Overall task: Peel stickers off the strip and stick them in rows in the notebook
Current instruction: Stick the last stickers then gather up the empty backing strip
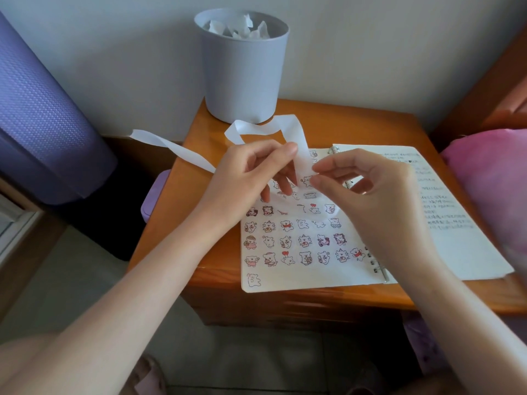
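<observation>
An open ring-bound notebook (302,283) lies on a small wooden table (176,212). Its left page carries several rows of small bear stickers (304,241); one lone sticker sits at the bottom left. A long white backing strip (265,127) loops above the page and trails off the table's left side. My left hand (251,172) pinches the strip between thumb and fingers over the upper part of the page. My right hand (368,183) meets it there, thumb and forefinger pinching at a sticker (307,180) on the strip's lower end.
A grey bin (242,78) holding crumpled white paper stands at the table's back left. The notebook's right page has handwriting (439,206). A purple mat roll (42,124) leans at the left, a small purple lid (155,195) sits beside the table, and pink fabric (490,178) lies at the right.
</observation>
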Demonstrator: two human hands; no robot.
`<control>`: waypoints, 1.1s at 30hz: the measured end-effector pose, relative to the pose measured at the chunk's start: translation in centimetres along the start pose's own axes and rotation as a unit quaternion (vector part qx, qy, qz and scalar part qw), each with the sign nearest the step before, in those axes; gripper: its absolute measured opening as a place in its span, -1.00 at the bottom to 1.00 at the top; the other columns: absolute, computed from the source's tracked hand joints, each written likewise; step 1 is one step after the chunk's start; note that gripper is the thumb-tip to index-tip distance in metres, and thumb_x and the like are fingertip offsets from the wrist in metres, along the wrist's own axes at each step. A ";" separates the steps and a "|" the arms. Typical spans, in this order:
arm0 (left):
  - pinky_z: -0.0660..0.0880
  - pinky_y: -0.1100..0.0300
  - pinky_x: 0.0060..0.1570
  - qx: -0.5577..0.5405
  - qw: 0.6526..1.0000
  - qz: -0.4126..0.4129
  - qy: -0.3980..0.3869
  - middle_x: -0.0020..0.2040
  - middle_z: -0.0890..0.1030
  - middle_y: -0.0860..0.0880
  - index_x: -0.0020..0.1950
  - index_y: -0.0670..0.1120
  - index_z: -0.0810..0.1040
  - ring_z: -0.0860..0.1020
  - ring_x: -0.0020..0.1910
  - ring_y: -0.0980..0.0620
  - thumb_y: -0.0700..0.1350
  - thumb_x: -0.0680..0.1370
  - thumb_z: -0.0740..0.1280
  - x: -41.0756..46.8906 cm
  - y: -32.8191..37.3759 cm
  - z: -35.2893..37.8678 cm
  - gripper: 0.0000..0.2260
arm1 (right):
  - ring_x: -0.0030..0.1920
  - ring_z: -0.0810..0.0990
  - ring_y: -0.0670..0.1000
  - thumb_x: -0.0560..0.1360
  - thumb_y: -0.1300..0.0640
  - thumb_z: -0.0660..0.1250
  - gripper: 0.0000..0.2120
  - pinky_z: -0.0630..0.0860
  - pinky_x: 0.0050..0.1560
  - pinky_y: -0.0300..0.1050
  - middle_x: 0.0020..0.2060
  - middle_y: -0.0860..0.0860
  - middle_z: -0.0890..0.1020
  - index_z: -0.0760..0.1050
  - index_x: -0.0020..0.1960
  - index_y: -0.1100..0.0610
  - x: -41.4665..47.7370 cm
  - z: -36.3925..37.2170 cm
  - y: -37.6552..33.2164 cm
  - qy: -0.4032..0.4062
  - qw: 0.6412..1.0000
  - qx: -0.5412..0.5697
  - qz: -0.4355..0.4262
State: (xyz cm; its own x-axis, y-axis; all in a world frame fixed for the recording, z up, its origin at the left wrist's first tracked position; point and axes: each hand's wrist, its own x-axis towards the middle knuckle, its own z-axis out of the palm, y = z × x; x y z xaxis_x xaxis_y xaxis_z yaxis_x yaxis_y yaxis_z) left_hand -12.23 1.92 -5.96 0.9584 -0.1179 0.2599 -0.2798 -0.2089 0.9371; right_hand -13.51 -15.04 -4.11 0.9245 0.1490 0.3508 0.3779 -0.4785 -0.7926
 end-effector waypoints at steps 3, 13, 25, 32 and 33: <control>0.45 0.32 -0.43 0.017 1.000 -0.001 -0.016 -0.31 0.63 0.09 -0.10 -0.17 0.61 0.60 -0.35 0.16 -0.09 0.57 0.30 -0.1 0.2 0.1 -0.82 | -0.20 0.61 -0.13 0.42 0.17 0.46 -0.93 0.49 -0.23 -0.33 -0.27 -0.16 0.65 0.63 -0.11 0.05 0.1 -0.1 0.1 0.004 1.000 0.002 -0.001; 0.43 0.40 -0.43 0.027 0.999 0.002 -0.018 -0.35 0.62 0.13 -0.10 -0.17 0.63 0.57 -0.40 0.22 -0.08 0.51 0.36 -0.1 0.3 0.2 -0.84 | -0.21 0.60 -0.15 0.43 0.16 0.45 -0.93 0.51 -0.23 -0.28 -0.28 -0.18 0.64 0.63 -0.10 0.04 0.0 0.0 0.1 0.007 1.000 -0.022 -0.015; 0.42 0.38 -0.41 0.026 0.999 -0.013 -0.016 -0.36 0.62 0.11 -0.15 -0.11 0.63 0.56 -0.39 0.21 -0.06 0.51 0.38 -0.1 0.2 0.2 -0.87 | -0.18 0.47 -0.16 0.46 0.11 0.41 -0.96 0.37 -0.20 -0.32 -0.20 -0.22 0.53 0.57 -0.12 -0.01 -0.2 0.3 0.3 -0.007 0.994 -0.106 -0.033; 0.44 0.38 -0.43 0.031 0.999 -0.015 -0.013 -0.35 0.64 0.12 -0.13 -0.14 0.62 0.59 -0.37 0.20 -0.06 0.52 0.37 0.1 -0.1 0.1 -0.84 | -0.03 0.32 -0.15 0.47 0.11 0.40 -0.94 0.30 -0.06 -0.34 -0.07 -0.13 0.48 0.55 -0.08 0.03 -0.6 0.5 0.2 0.005 0.980 -0.179 -0.090; 0.44 0.39 -0.44 0.034 0.999 -0.015 -0.012 -0.35 0.63 0.14 -0.13 -0.13 0.62 0.58 -0.38 0.22 -0.06 0.52 0.36 0.1 -0.1 0.1 -0.85 | -0.02 0.32 -0.14 0.47 0.11 0.40 -0.94 0.29 -0.04 -0.34 -0.07 -0.12 0.48 0.55 -0.07 0.04 -0.7 0.5 0.1 0.007 0.979 -0.181 -0.096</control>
State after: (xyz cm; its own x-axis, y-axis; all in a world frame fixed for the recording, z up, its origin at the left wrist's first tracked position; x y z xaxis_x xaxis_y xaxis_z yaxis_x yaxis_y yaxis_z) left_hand -12.08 1.81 -6.10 0.9650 -0.1334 0.2260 -0.2552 -0.2773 0.9263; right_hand -14.06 -14.80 -4.66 0.8368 0.2550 0.4845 0.4994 -0.7182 -0.4846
